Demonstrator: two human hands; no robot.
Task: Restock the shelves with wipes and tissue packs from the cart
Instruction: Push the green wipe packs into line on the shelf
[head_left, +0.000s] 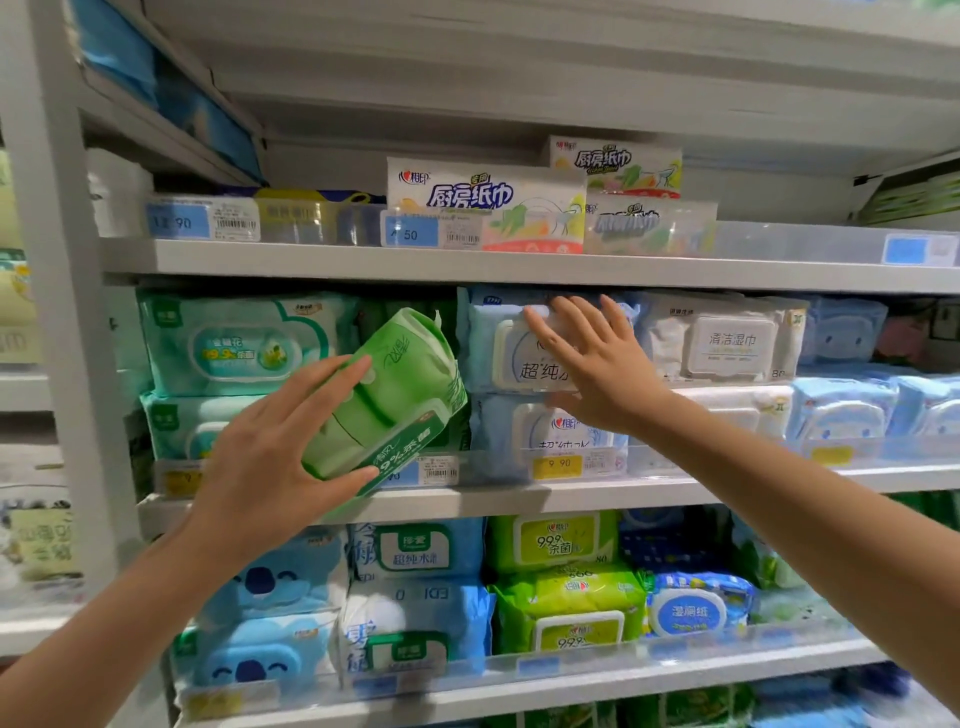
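Note:
My left hand (283, 447) holds a green wipes pack (392, 395), tilted, in front of a dark gap in the middle shelf (519, 496). Fingers lie over the pack's top and the thumb is under its lower edge. My right hand (589, 364) has its fingers spread flat against the upper light blue wipes pack (493, 343) just right of the gap. A second light blue pack (524, 436) lies beneath it. Teal packs (234, 343) are stacked left of the gap. The cart is out of view.
Above, a shelf (363, 257) carries kitchen paper boxes (483, 208) behind a clear lip. White wipes packs (722, 338) and blue ones (841, 410) fill the right of the middle shelf. The lower shelf (571, 680) holds blue and green packs. A white upright (57, 260) stands at left.

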